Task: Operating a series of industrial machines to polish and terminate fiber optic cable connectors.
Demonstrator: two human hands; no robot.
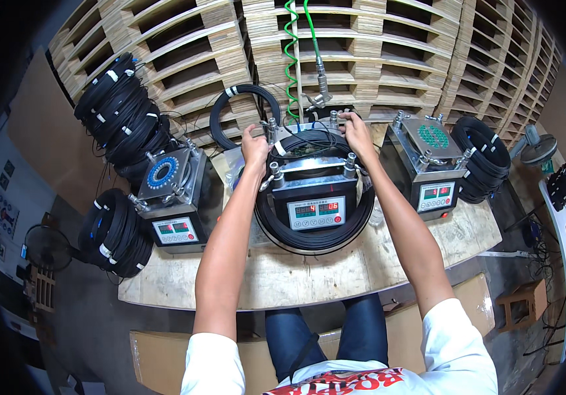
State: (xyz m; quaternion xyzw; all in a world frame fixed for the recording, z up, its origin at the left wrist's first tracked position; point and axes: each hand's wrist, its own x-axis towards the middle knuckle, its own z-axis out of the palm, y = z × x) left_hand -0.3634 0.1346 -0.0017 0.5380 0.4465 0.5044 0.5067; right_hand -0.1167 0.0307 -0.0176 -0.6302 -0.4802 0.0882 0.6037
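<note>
A coil of black cable (pixel 316 238) is looped around the middle machine (pixel 316 212), a dark box with a lit digital panel and a metal clamping fixture on top. More loops of the coil lie over the fixture, held by a white tie. At the fixture's rear left post, my left hand (pixel 255 149) has its fingers curled at a small clamp lever. On the other side, my right hand (pixel 358 135) pinches at the lever beside the rear right post (pixel 334 120). The fingertips of both hands are small and partly hidden.
Similar machines stand at the left (pixel 172 197) and right (pixel 430 164) of the wooden table (pixel 164 276). Cable coils pile up at far left (pixel 123 118) and right (pixel 484 158). Another coil (pixel 217 122) leans behind. A green air hose (pixel 310 29) hangs before the pallets (pixel 375 46).
</note>
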